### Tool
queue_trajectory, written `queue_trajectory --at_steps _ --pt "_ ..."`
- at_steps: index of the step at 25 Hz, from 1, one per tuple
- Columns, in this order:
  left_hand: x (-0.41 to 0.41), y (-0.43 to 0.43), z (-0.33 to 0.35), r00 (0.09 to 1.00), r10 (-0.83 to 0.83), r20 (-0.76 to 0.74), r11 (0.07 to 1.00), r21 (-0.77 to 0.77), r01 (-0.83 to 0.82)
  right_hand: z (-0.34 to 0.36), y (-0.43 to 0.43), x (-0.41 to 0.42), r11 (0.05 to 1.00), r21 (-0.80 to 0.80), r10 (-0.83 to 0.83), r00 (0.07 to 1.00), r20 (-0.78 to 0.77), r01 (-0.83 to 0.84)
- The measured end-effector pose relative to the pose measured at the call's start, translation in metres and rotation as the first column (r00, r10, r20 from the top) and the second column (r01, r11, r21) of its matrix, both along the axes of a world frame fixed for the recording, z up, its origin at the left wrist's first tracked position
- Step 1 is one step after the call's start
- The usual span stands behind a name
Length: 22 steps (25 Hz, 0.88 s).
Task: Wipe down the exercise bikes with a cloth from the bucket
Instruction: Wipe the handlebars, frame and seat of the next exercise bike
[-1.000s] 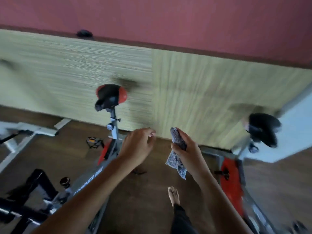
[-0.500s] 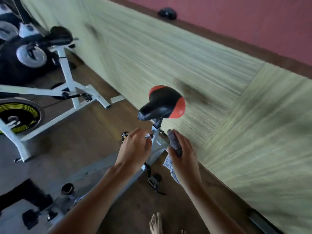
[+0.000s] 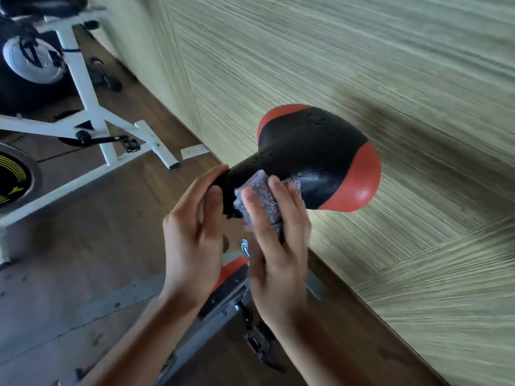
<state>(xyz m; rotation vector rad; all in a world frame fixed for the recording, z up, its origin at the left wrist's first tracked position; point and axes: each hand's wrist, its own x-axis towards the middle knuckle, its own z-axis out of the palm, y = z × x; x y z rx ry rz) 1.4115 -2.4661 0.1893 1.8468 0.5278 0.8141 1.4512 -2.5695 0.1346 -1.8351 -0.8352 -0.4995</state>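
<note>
both hands are up at the saddle (image 3: 312, 151) of the nearest bike, which is black with a red patch on each rear corner and stands in the middle of the view, close to the wall (image 3: 362, 51).

the left hand (image 3: 192, 232) is mostly open. its fingers are long and only slightly bent, and the forefinger and thumb touch the narrow nose of the saddle from the left, one above it and one below. it has nothing in it.

the right hand (image 3: 278, 246) holds the cloth (image 3: 262, 199), a speckled grey-lilac wad. the thumb and fingers are curled round it and press it against the near side of the saddle, just behind the nose. a fringe of cloth shows past the fingertips, on the black cover. small specks dot the top of the saddle; i cannot tell what they are.

below the hands the grey bike frame (image 3: 195, 338) slants down toward the near left, with a pedal (image 3: 260, 344) hanging beside it over the dark wooden floor (image 3: 83, 246).

as for writing, a small round badge (image 3: 245, 247) shows between the two hands, and its lettering is too blurred to read. at the far left stands a white bike (image 3: 83, 87). near it at the left edge is a black flywheel (image 3: 14, 174) with yellow stripes and a yellow mark that i cannot make out.
</note>
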Motion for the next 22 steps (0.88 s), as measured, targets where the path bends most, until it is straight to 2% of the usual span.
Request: queue_trajectory --at_steps 3,7,11,15,19,22 --pt "0.003 -0.003 -0.002 0.998 0.029 0.05 0.998 -0.053 -0.026 -0.006 0.029 0.005 1.0 0.019 0.002 1.0 -0.005 -0.002" --pt "0.005 -0.006 -0.006 0.998 0.018 0.068 1.0 -0.005 -0.018 -0.012 0.03 0.017 0.999 0.053 -0.008 0.999 0.038 0.006" --pt "0.006 -0.01 -0.012 0.998 0.05 0.049 0.999 0.018 -0.05 -0.013 0.022 0.024 0.991 0.114 -0.06 0.993 -0.097 0.071" --pt "0.006 -0.008 -0.015 0.997 0.068 0.037 0.995 0.071 -0.07 -0.011 0.025 0.016 0.997 0.065 0.038 0.999 0.034 -0.04" --pt "0.005 -0.013 -0.017 0.993 0.118 0.004 0.986 0.116 -0.118 -0.012 0.021 0.021 0.994 0.1 -0.041 0.997 -0.063 0.047" --pt "0.006 -0.015 -0.019 0.993 0.115 -0.014 0.987 0.119 -0.112 -0.01 0.022 0.012 1.0 0.001 -0.017 0.996 0.082 0.017"
